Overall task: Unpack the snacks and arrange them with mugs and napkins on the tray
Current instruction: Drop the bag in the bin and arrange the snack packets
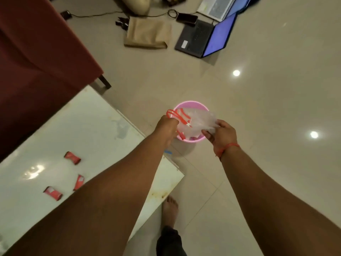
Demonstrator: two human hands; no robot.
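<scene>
Snack wrappers, red strips bunched with clear crinkled plastic, hang directly above the pink bin, pinched from both sides. The left hand is closed around the red strips over the bin's near-left rim; the right hand is closed on the clear plastic over the bin's right rim, thumb and fingers clamping its edge. This looks like the clearing-away part of unpacking: the empty packaging going into the bin. To do it well, both hands should drop low into the bin's mouth before letting go, since light film drifts and could land on the floor beside the bin; pressing the bundle together first would help.

Three small red snack packets lie loose on the white table to the left of the bin, well apart from it. No tray, mugs or napkins are in sight. Beyond the bin, on the glossy tiled floor, sit a brown paper bag and two open laptops; a dark red sofa stands far left of the bin
</scene>
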